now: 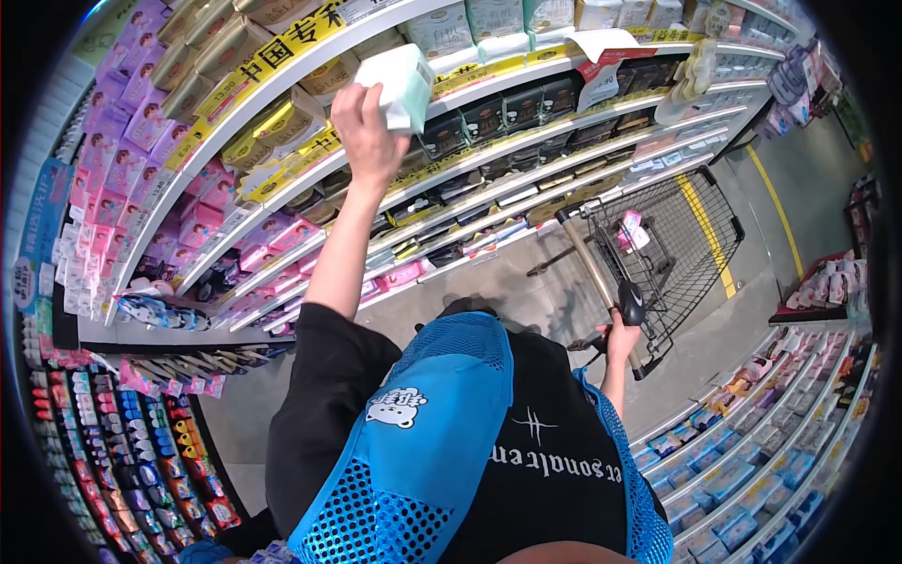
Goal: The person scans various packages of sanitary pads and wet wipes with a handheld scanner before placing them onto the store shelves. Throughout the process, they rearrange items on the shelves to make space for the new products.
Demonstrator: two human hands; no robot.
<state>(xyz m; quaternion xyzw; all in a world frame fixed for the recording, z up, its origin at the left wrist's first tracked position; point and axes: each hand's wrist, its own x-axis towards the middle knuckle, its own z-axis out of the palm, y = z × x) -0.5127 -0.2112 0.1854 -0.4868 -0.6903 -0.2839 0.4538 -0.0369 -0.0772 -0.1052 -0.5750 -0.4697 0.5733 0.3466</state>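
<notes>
My left hand (369, 132) is raised at the shelf front, its fingers closed round a white and pale green package (404, 86). The package is held in front of the upper shelves, near a row of similar pale green packs (442, 33). Low on the right, my right hand (620, 336) is wrapped round the handle end of a black wire shopping cart (700, 282), next to a black rounded fitting (631, 303). A pink and white package (633, 231) lies inside the cart.
Curved shelves (282, 183) of purple, pink, gold and black packs fill the left and front. A red and white sign (601, 83) hangs from a shelf. More shelves (752, 461) stand at lower right and bottle racks (132, 451) at lower left. Yellow lines (778, 211) mark the grey floor.
</notes>
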